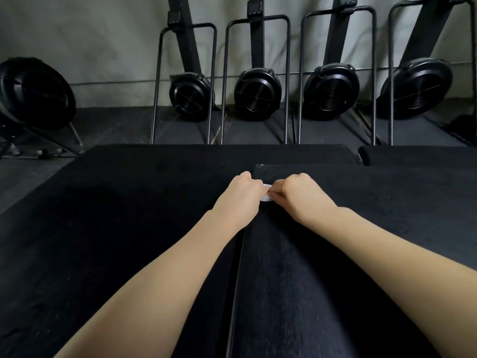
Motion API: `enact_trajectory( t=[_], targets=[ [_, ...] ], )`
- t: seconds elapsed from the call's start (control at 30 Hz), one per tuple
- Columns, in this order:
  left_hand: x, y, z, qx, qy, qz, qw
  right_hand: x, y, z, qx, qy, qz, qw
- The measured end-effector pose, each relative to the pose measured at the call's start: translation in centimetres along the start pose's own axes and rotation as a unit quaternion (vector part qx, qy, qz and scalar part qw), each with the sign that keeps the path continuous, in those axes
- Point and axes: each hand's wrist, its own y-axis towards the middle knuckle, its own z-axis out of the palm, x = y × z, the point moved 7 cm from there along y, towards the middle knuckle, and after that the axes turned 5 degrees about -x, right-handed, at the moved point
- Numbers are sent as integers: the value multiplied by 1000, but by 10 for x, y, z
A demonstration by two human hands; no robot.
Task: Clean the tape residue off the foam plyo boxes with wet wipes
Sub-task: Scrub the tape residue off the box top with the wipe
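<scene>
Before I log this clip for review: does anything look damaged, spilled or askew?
Nothing stands out. Both hands, left and right, pinch a small white wipe over the black boxes; the rowers stand evenly along the wall.

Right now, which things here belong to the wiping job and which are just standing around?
In the job: small white wet wipe, pinched between left hand and right hand; black foam plyo boxes underneath.

Standing around: upright black rowing machines along the grey wall; black fan wheel.

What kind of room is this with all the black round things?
Most likely a gym. Rowing machines stand upright along the wall, black foam plyo boxes fill the foreground, and the floor looks like dark rubber matting.
</scene>
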Motion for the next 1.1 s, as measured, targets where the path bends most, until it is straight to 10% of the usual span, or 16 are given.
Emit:
enact_trajectory(
  t=[0.43, 1.1],
  targets=[
    [23, 110, 34, 2, -31, -11, 999, -58, 90, 25, -2, 28, 61, 998],
    [-49, 54, 19, -30, -12, 105, 994, -60, -1, -18, 10, 26, 24, 999]
  ],
)
